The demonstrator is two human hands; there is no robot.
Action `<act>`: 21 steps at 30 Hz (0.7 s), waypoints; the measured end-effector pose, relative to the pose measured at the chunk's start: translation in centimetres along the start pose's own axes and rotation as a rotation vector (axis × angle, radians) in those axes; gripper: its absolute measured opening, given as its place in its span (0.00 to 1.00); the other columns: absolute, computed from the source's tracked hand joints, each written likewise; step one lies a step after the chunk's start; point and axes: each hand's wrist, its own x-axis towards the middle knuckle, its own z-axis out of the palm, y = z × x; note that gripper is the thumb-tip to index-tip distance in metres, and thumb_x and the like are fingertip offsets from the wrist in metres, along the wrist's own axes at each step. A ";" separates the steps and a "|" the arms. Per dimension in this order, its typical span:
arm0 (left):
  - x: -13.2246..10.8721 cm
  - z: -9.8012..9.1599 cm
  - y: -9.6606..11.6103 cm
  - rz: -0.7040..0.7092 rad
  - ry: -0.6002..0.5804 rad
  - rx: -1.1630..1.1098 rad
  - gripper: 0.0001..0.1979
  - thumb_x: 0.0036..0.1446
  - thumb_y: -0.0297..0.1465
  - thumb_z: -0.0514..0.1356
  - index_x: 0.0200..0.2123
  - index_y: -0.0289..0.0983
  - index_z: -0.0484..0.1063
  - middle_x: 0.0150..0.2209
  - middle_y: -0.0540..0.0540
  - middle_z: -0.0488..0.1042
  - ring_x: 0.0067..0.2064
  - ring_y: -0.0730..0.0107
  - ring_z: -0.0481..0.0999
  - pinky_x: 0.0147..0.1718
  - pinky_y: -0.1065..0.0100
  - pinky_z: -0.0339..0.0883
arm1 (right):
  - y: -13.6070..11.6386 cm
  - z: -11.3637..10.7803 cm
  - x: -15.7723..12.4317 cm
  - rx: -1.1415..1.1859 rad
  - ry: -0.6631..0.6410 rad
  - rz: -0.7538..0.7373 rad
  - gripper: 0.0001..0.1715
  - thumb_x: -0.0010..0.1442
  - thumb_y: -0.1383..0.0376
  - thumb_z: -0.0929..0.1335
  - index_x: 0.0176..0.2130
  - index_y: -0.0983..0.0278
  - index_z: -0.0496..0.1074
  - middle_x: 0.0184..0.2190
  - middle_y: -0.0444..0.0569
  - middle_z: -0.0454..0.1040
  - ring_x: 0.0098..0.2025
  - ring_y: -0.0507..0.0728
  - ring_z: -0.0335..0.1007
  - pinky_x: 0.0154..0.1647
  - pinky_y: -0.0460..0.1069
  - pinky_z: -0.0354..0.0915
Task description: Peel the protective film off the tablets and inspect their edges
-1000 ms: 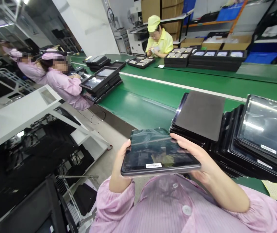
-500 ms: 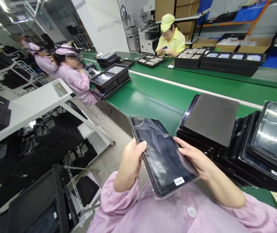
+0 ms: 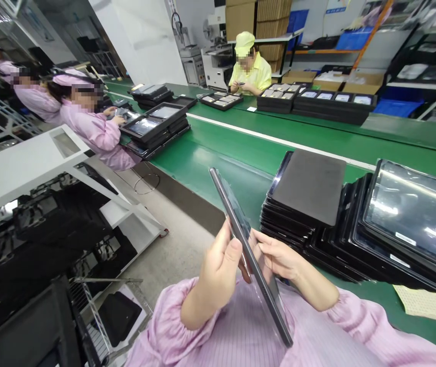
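Note:
A dark tablet (image 3: 254, 262) in clear plastic film is held up in front of my chest, turned so its long thin edge faces me. My left hand (image 3: 218, 265) grips it from the left, thumb against the edge and fingers behind. From the right, my right hand (image 3: 279, 255) is closed on the film-covered side, its fingers seen partly through the plastic. Right of my hands stands a stack of tablets (image 3: 286, 209) topped by a dark grey sheet (image 3: 311, 183). Beside it, another film-wrapped tablet (image 3: 412, 204) lies face up on a slanted pile.
The green bench (image 3: 210, 168) runs across ahead, with a yellow sheet of paper (image 3: 428, 303) at its near right. Black trays (image 3: 156, 122) are stacked farther left. A white rack (image 3: 22, 158) stands at left. Co-workers in pink (image 3: 87, 127) and yellow (image 3: 252, 71) sit along the bench.
The tablet has rotated from showing its face with a white label to edge-on. My right hand has moved left with it, and the view has swung slightly to the right.

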 end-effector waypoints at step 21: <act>-0.5 -0.5 -1.8 0.329 -0.322 0.581 0.27 0.62 0.37 0.53 0.63 0.36 0.57 0.22 0.48 0.73 0.24 0.68 0.73 0.28 0.70 0.67 | -1.6 -2.0 1.4 -0.154 0.087 -0.176 0.26 0.42 0.57 0.78 0.40 0.63 0.75 0.27 0.42 0.73 0.27 0.50 0.68 0.31 0.45 0.64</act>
